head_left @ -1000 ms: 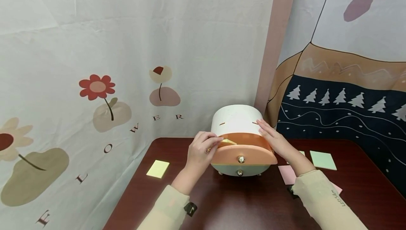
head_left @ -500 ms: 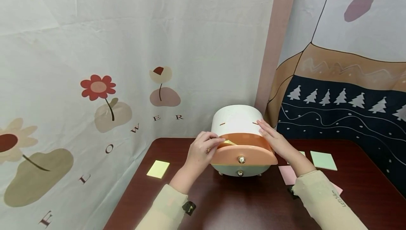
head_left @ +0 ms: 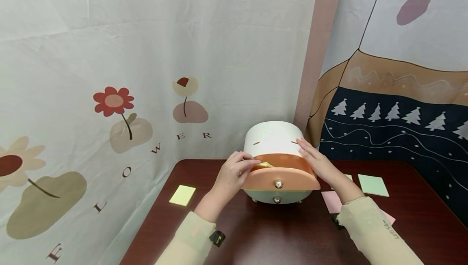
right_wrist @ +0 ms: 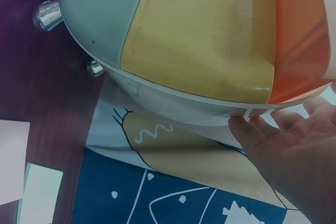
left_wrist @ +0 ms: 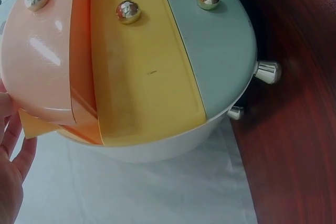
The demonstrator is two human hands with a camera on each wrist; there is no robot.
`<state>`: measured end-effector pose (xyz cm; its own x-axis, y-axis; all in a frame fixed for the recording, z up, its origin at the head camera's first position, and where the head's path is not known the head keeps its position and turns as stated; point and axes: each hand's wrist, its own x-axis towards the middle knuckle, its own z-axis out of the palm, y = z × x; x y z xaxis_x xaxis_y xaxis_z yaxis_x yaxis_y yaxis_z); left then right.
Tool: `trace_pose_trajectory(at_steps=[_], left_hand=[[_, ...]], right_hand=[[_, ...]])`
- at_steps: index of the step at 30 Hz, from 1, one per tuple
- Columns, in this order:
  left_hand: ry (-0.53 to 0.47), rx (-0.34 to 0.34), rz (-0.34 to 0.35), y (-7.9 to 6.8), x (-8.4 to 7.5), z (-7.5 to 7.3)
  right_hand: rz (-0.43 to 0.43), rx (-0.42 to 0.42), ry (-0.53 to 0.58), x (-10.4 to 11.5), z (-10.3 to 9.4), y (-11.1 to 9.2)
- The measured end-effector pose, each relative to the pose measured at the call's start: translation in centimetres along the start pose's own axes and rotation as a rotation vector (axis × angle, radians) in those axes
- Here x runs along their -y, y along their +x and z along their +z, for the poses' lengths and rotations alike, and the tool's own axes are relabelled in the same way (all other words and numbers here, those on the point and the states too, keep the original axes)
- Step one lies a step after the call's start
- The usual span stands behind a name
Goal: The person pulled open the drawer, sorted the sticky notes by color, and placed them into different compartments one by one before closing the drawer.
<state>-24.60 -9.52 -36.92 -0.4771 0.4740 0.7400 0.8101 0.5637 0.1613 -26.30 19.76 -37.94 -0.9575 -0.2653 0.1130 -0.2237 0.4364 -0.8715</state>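
A small rounded drawer box (head_left: 274, 135) with a white top stands at the back of the table. Its peach top drawer (head_left: 281, 178) is pulled out, while the yellow drawer (left_wrist: 147, 72) and green drawer (left_wrist: 223, 51) below are closed. At the left end of the peach drawer, my left hand (head_left: 231, 171) pinches a yellow sticky note (left_wrist: 37, 126). Part of that yellow paper shows inside the drawer in the head view; the rest is behind the fingers. My right hand (head_left: 316, 160) rests against the box's right side, fingers extended, with fingertips at the white shell in the right wrist view.
One yellow sticky-note pad (head_left: 182, 195) lies left of the box. To the right are a green pad (head_left: 373, 185) and a pink pad (head_left: 331, 201), with more paper partly hidden under the right forearm. A printed curtain (head_left: 219, 54) hangs right behind the table (head_left: 270, 236).
My left fingers have shifted slightly right, and the yellow note sits a little lower in the drawer. The right hand and the box have stayed in place.
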Motion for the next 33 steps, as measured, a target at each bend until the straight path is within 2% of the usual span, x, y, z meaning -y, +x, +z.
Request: trace_pose_trajectory(at_steps=[5, 15, 26, 33], left_hand=[[-0.004, 0.006, -0.024, 0.0, 0.0, 0.1], [0.013, -0.054, -0.043, -0.2, 0.1, -0.1], [0.019, -0.061, -0.118, -1.1, 0.9, -0.3], [0.023, -0.066, -0.189, -2.0, 1.4, -0.6]], right_hand=[[0.003, -0.003, -0.002, 0.0, 0.0, -0.1], [-0.003, -0.003, -0.009, -0.2, 0.0, 0.1], [-0.006, -0.006, -0.012, -0.1, 0.0, 0.1], [-0.004, -0.006, -0.012, 0.1, 0.0, 0.0]])
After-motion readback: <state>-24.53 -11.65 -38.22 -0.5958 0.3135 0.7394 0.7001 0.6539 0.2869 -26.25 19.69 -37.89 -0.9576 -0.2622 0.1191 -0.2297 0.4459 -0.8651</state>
